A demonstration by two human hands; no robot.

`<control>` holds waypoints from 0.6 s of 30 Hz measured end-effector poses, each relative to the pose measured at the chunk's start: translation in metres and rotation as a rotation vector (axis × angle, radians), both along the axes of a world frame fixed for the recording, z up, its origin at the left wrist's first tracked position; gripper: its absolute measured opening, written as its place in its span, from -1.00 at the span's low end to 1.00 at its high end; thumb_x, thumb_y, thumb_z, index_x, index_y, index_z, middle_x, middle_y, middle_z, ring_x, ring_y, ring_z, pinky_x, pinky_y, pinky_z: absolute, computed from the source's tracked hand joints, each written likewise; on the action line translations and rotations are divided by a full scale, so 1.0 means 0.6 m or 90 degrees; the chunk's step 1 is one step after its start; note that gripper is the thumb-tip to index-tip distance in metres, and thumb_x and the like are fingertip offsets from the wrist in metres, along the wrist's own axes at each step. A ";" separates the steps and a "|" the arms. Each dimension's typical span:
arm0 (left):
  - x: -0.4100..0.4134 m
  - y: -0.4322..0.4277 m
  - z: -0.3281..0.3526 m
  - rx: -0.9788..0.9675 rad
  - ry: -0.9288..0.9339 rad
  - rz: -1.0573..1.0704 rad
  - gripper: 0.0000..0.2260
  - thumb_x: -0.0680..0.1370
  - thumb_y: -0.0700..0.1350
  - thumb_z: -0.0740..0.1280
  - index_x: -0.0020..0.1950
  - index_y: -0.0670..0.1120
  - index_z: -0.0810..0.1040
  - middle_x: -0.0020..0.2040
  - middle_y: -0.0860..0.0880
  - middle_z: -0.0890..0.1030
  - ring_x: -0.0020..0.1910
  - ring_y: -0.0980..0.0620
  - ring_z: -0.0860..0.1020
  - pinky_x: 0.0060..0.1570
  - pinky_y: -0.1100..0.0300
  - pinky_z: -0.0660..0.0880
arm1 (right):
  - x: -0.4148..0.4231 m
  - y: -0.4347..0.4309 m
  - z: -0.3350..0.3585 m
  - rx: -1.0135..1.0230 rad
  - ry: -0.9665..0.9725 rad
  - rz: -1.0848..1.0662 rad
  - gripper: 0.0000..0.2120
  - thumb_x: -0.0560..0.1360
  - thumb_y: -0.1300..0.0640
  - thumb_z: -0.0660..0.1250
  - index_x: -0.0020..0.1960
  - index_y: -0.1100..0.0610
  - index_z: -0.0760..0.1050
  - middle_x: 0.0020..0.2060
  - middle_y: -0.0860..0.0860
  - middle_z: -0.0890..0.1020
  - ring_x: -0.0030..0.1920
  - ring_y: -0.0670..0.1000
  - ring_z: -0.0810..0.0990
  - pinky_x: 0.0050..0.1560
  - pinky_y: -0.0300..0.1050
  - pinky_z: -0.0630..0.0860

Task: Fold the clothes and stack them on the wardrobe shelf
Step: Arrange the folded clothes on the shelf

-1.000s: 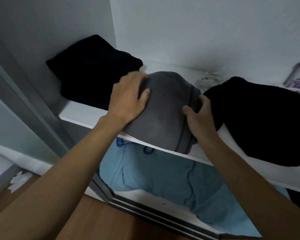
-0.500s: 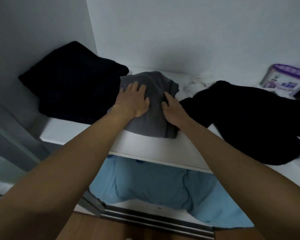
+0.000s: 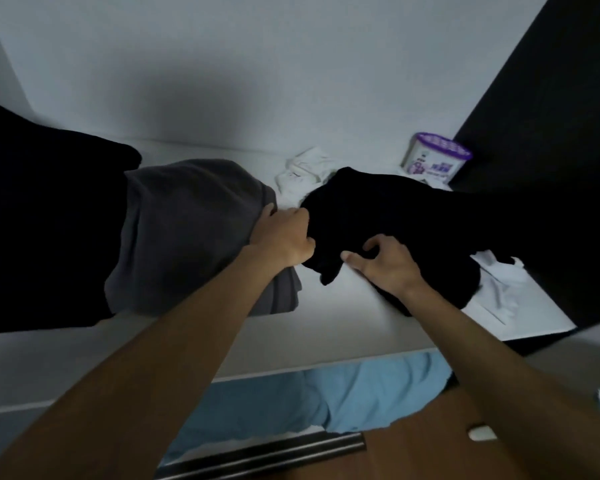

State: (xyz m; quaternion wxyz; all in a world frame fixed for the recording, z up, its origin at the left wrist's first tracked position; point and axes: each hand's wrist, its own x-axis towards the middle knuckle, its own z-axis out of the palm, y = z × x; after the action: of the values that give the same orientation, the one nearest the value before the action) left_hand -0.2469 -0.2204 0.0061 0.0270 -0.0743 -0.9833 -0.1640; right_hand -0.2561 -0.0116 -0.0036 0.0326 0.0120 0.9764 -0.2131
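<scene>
Judging by how things lie on the wardrobe shelf (image 3: 326, 317), the task looks partly done. A folded grey garment (image 3: 187, 233) sits at the shelf's left part, just beside a black bundle (image 3: 45, 216) at the left end. A loose black garment (image 3: 430, 230) sprawls over the shelf's right part, unfolded, so it probably comes next.

The left hand (image 3: 281, 237) sits between the grey garment and the black one, touching both, its fingers curled at the black cloth's left edge; whether they pinch it I cannot tell. The right hand (image 3: 383, 263) rests on the black garment near the shelf's front edge, fingers bent and seemingly gathering fabric.

Near the back edge lie crumpled white cloths (image 3: 303, 168) and a purple-lidded tub (image 3: 433, 159). Light blue fabric (image 3: 326, 400) lies below the shelf, perhaps still awaiting folding.
</scene>
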 end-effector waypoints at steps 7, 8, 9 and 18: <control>-0.029 -0.001 -0.019 0.066 0.011 0.036 -0.68 0.59 0.01 0.12 0.27 -0.08 0.45 0.16 -0.04 0.59 0.14 -0.04 0.53 0.45 0.00 0.14 | -0.001 -0.005 -0.004 -0.440 0.111 -0.058 -0.79 0.60 0.17 0.30 -0.21 0.08 0.43 -0.26 -0.03 0.54 -0.19 -0.04 0.50 -0.05 -0.10 0.43; -0.027 0.002 -0.010 0.137 -0.003 0.057 -0.68 0.58 0.05 0.13 0.23 -0.07 0.47 0.11 -0.03 0.60 0.09 -0.04 0.54 0.39 -0.01 0.23 | 0.009 -0.001 0.020 -0.596 0.098 -0.064 -0.78 0.62 0.19 0.28 -0.21 0.09 0.46 -0.25 -0.03 0.58 -0.17 -0.05 0.54 -0.06 -0.15 0.44; -0.023 0.008 0.004 0.224 -0.032 0.081 -0.67 0.57 0.13 0.14 0.17 -0.05 0.49 0.04 -0.01 0.61 0.03 -0.03 0.55 0.27 -0.02 0.36 | 0.024 0.007 0.045 -0.721 0.073 -0.047 -0.79 0.61 0.19 0.27 -0.19 0.08 0.55 -0.17 -0.03 0.66 -0.10 -0.04 0.62 -0.03 -0.21 0.50; 0.042 0.176 0.068 0.859 -0.414 0.193 -0.73 0.56 -0.17 0.37 0.22 -0.23 0.59 0.14 -0.24 0.63 0.04 -0.20 0.64 0.02 -0.03 0.61 | 0.210 0.117 0.067 -0.364 -0.285 0.422 -0.84 0.63 0.16 0.28 -0.02 0.17 0.61 -0.16 -0.09 0.60 -0.07 -0.12 0.54 0.06 -0.19 0.42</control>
State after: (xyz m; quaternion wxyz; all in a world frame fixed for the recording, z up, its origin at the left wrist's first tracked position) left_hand -0.2215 -0.1148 0.0467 -0.2019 0.1458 -0.6280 -0.7373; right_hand -0.1298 0.0587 0.0366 0.3094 -0.2630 0.7993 -0.4431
